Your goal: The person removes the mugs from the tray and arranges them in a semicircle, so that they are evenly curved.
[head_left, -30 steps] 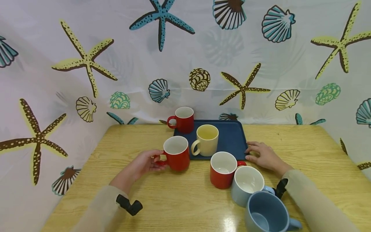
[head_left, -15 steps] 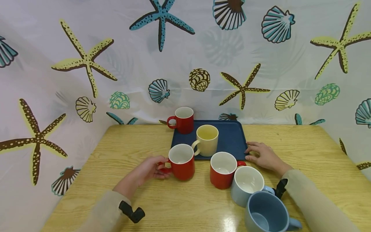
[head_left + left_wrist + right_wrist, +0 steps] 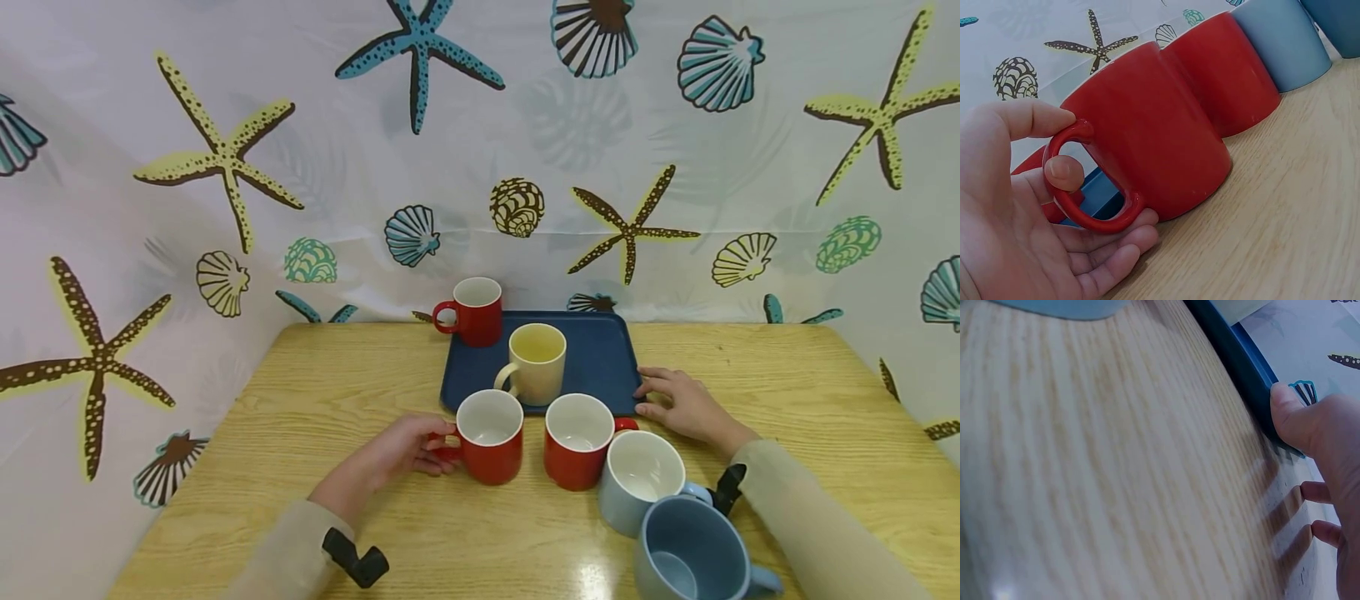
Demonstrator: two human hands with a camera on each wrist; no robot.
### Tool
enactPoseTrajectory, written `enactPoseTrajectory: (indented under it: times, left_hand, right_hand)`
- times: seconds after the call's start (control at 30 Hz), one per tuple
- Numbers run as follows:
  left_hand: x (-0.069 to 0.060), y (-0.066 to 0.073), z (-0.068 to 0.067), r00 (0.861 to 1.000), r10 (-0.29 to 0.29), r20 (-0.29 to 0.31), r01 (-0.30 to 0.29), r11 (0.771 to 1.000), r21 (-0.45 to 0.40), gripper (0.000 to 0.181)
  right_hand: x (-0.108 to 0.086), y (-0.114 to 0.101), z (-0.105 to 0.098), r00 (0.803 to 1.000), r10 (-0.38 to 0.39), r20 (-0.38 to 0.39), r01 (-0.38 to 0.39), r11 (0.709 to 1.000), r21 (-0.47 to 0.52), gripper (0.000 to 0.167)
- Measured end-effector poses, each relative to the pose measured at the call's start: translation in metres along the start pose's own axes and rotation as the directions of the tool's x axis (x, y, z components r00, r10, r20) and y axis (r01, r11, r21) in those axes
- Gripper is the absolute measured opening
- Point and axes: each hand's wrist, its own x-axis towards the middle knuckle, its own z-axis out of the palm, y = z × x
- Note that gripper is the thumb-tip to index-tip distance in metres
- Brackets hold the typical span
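L hand [image 3: 408,446] grips glossy red mug [image 3: 491,454] by curved handle [image 3: 1107,224], front of rect. navy tray [image 3: 600,358], wood-grain table [image 3: 450,542] below; loose-fingered R hand [image 3: 681,404] touches tray edge. Cyl. count: 3 red mugs [image 3: 576,460], 2 blue mugs [image 3: 693,550], 1 cream mug [image 3: 543,375].

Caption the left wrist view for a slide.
Left hand gripping a red mug by its handle, with another red mug, a light blue mug and a darker blue mug beyond.

Reaching forward with both forearms [image 3: 813,512]. Gripping with left hand [image 3: 401,450], with lower fingers [image 3: 1125,259] loosely bent (palm showing to wrist view). Extending right hand [image 3: 681,403], with thumb [image 3: 1300,425] stretched out.
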Motion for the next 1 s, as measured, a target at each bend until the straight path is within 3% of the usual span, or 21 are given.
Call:
enactPoseTrajectory:
  times: [1.0]
  left_hand:
    - [0.011, 0.004, 0.012, 0.994, -0.009, 0.105, 0.004, 0.999, 0.048, 0.036]
  right_hand:
    - [0.0, 0.001, -0.001, 1.0, 0.006, 0.008, -0.006, 1.0, 0.001, 0.029]
